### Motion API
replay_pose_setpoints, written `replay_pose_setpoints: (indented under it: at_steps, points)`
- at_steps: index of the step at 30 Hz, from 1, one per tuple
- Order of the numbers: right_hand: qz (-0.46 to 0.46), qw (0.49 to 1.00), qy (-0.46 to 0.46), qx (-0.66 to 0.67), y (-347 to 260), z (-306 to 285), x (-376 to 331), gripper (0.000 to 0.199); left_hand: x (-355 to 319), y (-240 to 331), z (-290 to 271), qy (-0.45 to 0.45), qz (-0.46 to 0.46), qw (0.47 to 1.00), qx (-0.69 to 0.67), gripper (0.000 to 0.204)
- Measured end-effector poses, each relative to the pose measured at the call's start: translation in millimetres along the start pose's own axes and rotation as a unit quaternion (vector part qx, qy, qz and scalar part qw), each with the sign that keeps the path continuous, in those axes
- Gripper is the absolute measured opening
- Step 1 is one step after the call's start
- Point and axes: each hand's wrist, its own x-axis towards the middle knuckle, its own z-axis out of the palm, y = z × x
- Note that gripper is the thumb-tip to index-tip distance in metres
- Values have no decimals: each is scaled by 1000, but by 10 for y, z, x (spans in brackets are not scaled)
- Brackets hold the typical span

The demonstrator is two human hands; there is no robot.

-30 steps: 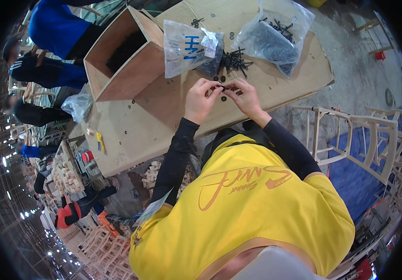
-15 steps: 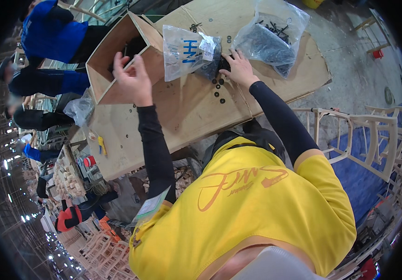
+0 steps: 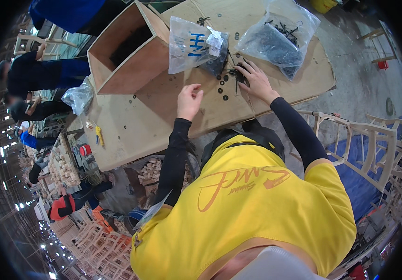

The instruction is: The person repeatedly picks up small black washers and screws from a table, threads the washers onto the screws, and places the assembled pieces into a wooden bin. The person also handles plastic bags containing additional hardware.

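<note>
My right hand (image 3: pixel 258 83) rests on the table with its fingers closed over a small bunch of black bolts (image 3: pixel 236 75); some shafts stick out beside the fingertips. My left hand (image 3: pixel 190 101) hovers over the table's near side, fingers loosely curled, the thumb a little apart, with nothing visible in it. Between the hands lie several black washers (image 3: pixel 222 83). Beyond them is a clear plastic bag (image 3: pixel 214 58) with dark hardware inside. Another clear bag (image 3: pixel 275 49), holding black bolts, lies past my right hand. An open wooden box (image 3: pixel 133 70) stands left, dark contents at its bottom.
The wooden table (image 3: pixel 154 114) has a curved right end. A yellow-handled tool (image 3: pixel 99 135) and a crumpled plastic bag (image 3: pixel 77 97) are at its left. Wooden chair frames (image 3: pixel 350 130) stand on the right. Several people work off to the left, one in a dark shirt (image 3: pixel 24 74).
My left hand has come out from over the wooden box and moved right and nearer to me. My right hand has shifted slightly right and nearer, and bolts now show under its fingers.
</note>
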Motion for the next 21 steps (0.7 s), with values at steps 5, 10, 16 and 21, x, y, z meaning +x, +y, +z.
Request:
replay_pose_setpoints:
  at_steps: [5,10,16,21]
  points:
    - [63,995,30,70,67,-44,-107,52,184,70,472,-47,116,991,53,32]
    - [169,981,82,58,152,-72,-248,41,416,144,863,-40,189,975,113,35]
    - [244,962,84,86,238,-39,-364,32,473,-15,997,-62,188,968,155,24]
    - [278,938,141,153,302,-25,-361,22,475,-138,961,-28,177,980,82,18]
